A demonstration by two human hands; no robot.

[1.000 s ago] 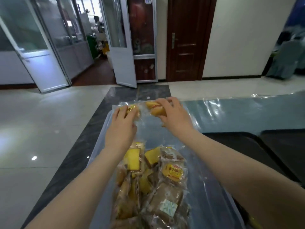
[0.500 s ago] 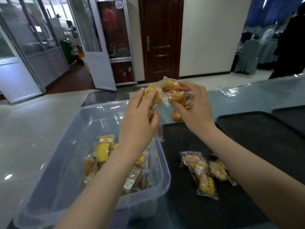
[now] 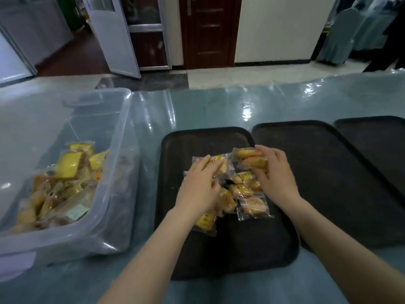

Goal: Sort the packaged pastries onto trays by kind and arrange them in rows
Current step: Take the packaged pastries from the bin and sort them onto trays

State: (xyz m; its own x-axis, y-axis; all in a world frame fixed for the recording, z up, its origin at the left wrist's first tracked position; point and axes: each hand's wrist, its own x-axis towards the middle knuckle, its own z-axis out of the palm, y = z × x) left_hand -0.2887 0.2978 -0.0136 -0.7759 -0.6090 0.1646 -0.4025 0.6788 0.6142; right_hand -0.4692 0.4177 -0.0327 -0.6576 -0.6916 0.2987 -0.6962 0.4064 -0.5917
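A heap of clear-wrapped golden pastries point(image 3: 243, 189) lies in the middle of the left black tray point(image 3: 182, 141). My left hand point(image 3: 200, 185) sits over the heap's left side, its fingers laid on a wrapped pastry with a yellow label point(image 3: 219, 162). My right hand point(image 3: 275, 174) grips two wrapped golden pastries point(image 3: 252, 160) at the heap's far right, just above the tray. A clear plastic bin point(image 3: 114, 172) to the left holds several mixed packaged pastries point(image 3: 63, 185), yellow cakes and brown ones.
Two more black trays point(image 3: 328, 172) point(image 3: 377, 139) lie side by side to the right, bare. All stand on a table under shiny blue-green plastic sheet point(image 3: 208, 106). Beyond the far edge are floor, doors and covered chairs.
Both hands carried wrapped pastries from the bin over to the left tray and lowered them onto the heap there. The view swung right and down.
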